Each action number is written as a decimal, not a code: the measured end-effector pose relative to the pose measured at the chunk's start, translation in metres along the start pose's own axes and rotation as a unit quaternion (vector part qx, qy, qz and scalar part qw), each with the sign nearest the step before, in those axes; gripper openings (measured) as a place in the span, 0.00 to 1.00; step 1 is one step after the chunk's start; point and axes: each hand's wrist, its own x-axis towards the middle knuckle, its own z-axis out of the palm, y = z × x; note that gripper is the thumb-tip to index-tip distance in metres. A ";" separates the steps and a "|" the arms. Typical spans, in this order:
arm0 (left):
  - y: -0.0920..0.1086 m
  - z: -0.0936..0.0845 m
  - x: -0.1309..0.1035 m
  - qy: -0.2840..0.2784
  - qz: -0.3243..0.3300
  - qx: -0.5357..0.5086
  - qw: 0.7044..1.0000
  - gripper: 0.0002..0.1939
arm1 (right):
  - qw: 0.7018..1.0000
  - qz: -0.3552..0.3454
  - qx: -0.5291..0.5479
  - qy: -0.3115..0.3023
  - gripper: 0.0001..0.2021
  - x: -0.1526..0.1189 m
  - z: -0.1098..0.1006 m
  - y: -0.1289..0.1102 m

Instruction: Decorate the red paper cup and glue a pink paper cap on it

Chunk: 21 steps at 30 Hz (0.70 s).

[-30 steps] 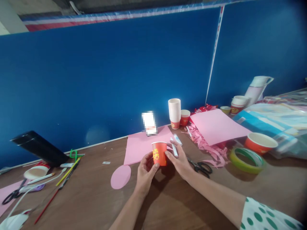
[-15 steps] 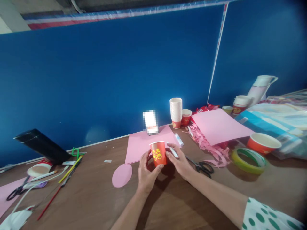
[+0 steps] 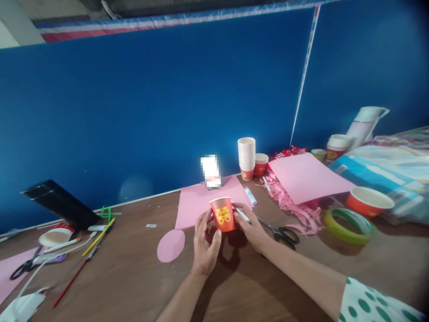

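Note:
A red paper cup (image 3: 217, 226) with yellow characters and a white rim is held upright between my two hands, over the brown table. My left hand (image 3: 205, 246) has its fingers round the left side, with the thumb at the cup's lower left. From the right, my right hand (image 3: 250, 229) grips the cup with its thumb and fingers. A white stick like a marker (image 3: 242, 215) shows between the thumb and fingers of that hand. Behind the cup lies pink paper (image 3: 192, 203), and a pink paper oval (image 3: 170, 246) rests to the left.
Black-handled scissors (image 3: 284, 237) lie right of my right hand, near green-yellow tape (image 3: 348, 227). Stacked paper cups (image 3: 247, 154) stand by the blue partition (image 3: 167, 98). Pink shreds (image 3: 284, 192), a glue stick (image 3: 250, 196), a black bottle (image 3: 60, 203) and a paintbrush (image 3: 73, 279) are around.
The cup has turned slightly, its yellow characters shifting to the right. My left thumb has moved from the cup's lower front to its left side. My right hand has barely moved.

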 end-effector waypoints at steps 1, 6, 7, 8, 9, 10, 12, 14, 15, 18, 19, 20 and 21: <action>-0.001 0.000 0.000 0.001 0.003 0.000 1.000 0.26 | 1.000 0.003 0.006 -0.001 0.17 0.000 0.000 0.000; -0.005 0.000 0.001 -0.002 0.007 0.023 1.000 0.26 | 0.999 0.031 0.030 -0.012 0.20 0.001 0.000 0.002; -0.006 -0.001 0.001 -0.005 0.012 0.034 0.999 0.27 | 0.999 0.037 0.034 -0.014 0.20 0.001 -0.001 0.003; -0.007 -0.001 0.001 -0.008 0.017 0.045 0.999 0.27 | 0.998 0.041 0.037 -0.016 0.20 0.002 -0.001 0.004; -0.008 -0.001 0.001 -0.010 0.020 0.054 0.998 0.27 | 0.998 0.045 0.040 -0.018 0.20 0.002 -0.001 0.004; -0.009 -0.001 0.001 -0.011 0.022 0.058 0.998 0.27 | 0.998 0.047 0.041 -0.019 0.20 0.002 -0.001 0.005; -0.011 -0.002 0.001 -0.008 0.023 0.058 0.998 0.27 | 0.998 0.047 0.041 -0.019 0.20 0.002 -0.001 0.006; -0.012 -0.001 0.001 -0.005 0.024 0.054 0.998 0.27 | 0.998 0.045 0.038 -0.018 0.20 0.002 -0.001 0.006; -0.012 -0.001 0.001 -0.005 0.025 0.052 0.998 0.27 | 0.998 0.044 0.036 -0.017 0.20 0.002 -0.001 0.006; -0.013 -0.001 0.001 -0.004 0.025 0.049 0.998 0.27 | 0.998 0.047 0.029 -0.017 0.20 0.002 -0.001 0.006; -0.012 -0.001 0.000 -0.004 0.023 0.049 0.999 0.27 | 0.998 0.048 0.026 -0.018 0.20 0.002 -0.001 0.006; -0.012 -0.001 0.000 -0.004 0.021 0.048 0.999 0.27 | 0.998 0.049 0.024 -0.018 0.20 0.002 -0.001 0.006; -0.012 0.000 0.000 -0.005 0.019 0.046 0.999 0.27 | 0.998 0.048 0.022 -0.017 0.20 0.002 -0.001 0.006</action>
